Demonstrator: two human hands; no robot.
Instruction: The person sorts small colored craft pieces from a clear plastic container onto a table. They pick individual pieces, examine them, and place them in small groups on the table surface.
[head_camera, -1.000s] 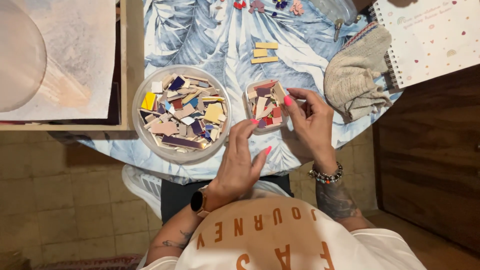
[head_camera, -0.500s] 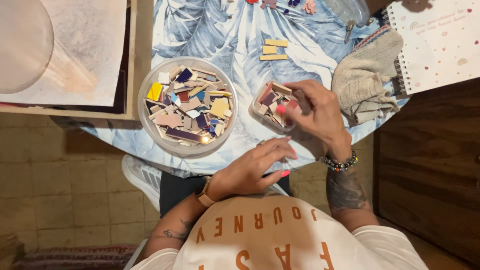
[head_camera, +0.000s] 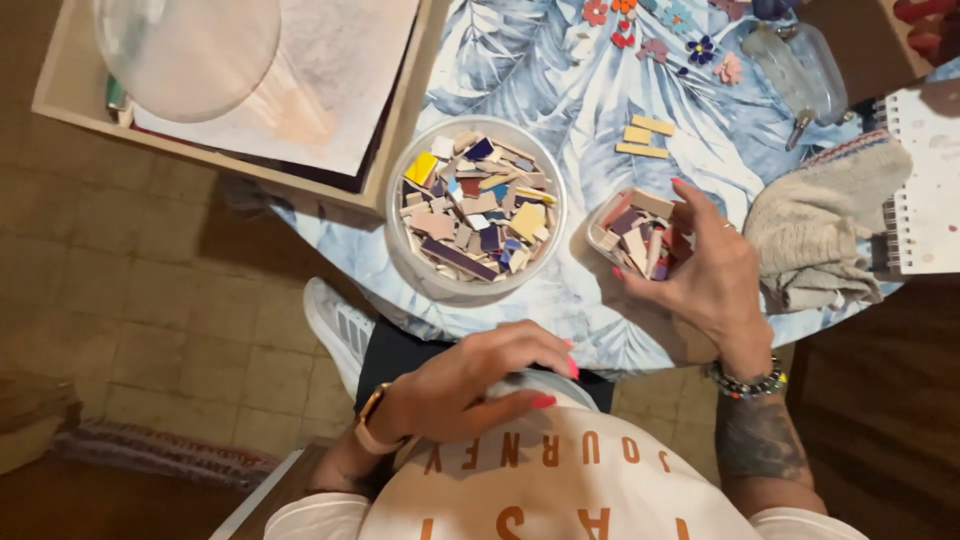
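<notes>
The left hand (head_camera: 470, 385) has drawn back from the table edge to the lap, where it now lies flat on a white object, fingers loosely together and holding nothing. The right hand (head_camera: 705, 270) stays at the small tub (head_camera: 640, 240) of tile pieces, fingers curled and spread around its far and right sides, thumb at its near rim. The tub stands on the leaf-print cloth (head_camera: 560, 90), just right of the large bowl (head_camera: 475, 210) of mixed tiles. Three yellow strips (head_camera: 640, 135) lie beyond it; a folded rag (head_camera: 820, 235) lies to its right.
</notes>
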